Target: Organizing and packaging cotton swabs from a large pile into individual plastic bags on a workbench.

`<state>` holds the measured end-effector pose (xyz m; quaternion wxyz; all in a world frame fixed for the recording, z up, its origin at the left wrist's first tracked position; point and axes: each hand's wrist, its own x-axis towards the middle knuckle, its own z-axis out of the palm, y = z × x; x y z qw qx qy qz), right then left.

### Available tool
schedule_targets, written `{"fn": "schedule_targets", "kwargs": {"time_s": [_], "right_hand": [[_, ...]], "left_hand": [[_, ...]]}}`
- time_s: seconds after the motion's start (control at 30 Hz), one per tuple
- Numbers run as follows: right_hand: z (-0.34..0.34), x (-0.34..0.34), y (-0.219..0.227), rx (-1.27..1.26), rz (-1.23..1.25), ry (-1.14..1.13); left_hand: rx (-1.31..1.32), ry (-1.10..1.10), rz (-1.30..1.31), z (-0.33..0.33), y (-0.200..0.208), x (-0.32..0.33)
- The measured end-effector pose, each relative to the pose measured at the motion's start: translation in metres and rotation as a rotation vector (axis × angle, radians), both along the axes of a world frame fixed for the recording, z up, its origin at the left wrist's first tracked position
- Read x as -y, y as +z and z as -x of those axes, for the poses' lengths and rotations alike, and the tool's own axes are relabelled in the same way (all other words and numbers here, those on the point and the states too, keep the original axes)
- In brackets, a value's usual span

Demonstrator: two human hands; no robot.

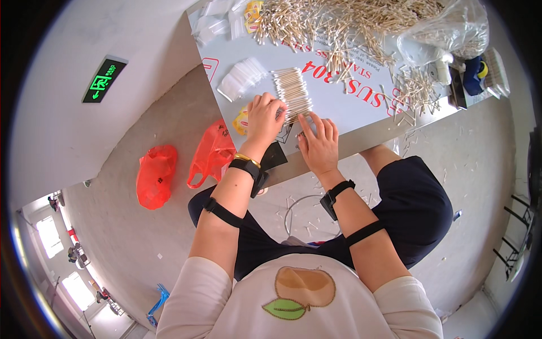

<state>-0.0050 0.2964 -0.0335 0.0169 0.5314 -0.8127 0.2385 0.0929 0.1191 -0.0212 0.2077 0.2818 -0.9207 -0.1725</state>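
Note:
Cotton swabs with white tips (292, 87) lie side by side in a neat row near the table's front edge. My left hand (264, 117) is at the row's near left end, its fingers curled in and closed on the swab ends. At the near right end, my right hand (322, 144) has its fingers apart, with the index fingertip touching the lowest swabs. A stack of clear plastic sleeves (243, 79) rests left of the row. Partly hidden behind my left hand is a yellow printed packet (241, 121).
A large heap of loose swabs (350, 20) covers the far table (350, 110), beside a clear plastic bag (449, 28). More sleeves (212, 25) lie far left. Two red plastic bags (157, 176) are at the left, below the table. Scattered swabs lie on the floor.

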Motion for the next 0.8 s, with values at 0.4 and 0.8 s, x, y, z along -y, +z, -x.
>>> {"fn": "schedule_targets", "kwargs": {"time_s": [0.4, 0.8], "right_hand": [[-0.002, 0.0, 0.0, 0.009, 0.029, 0.004], [0.01, -0.002, 0.001, 0.422, 0.319, -0.115]], "left_hand": [[-0.178, 0.09, -0.222, -0.008, 0.018, -0.005], [-0.478, 0.235, -0.711, -0.068, 0.08, -0.069]]}}
